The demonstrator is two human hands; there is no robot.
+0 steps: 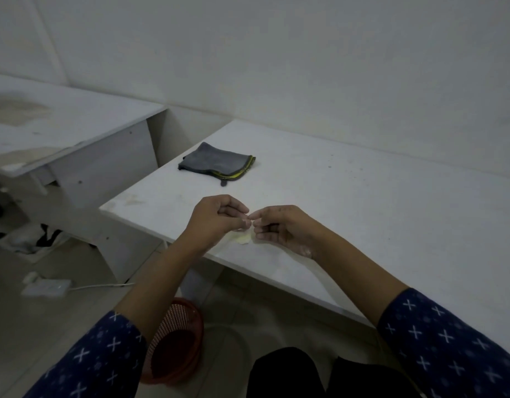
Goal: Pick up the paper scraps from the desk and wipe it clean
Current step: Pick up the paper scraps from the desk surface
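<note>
So the paper scraps (pixel 243 238) are these tiny pale yellowish bits sitting right at the near edge of the desk (pixel 363 202), just under where the two hands meet. They look super light and thin, basically no stiffness, so I'd guess they'll flutter off or stick to skin rather than sit nicely in a grip. Best bet is probably a fingertip pinch on an edge, or sweeping them together first.

The left hand (pixel 216 216) and right hand (pixel 279 225) have their fingertips touching, both curled narrow in a pinch. Looks like there's a small scrap caught between them, but it's too tiny to say for sure.

Further back on the desk, well apart from the hands, lies a folded grey cloth (pixel 216 162) with a yellow trim. A red basket (pixel 176 340) sits on the floor below the desk edge.
</note>
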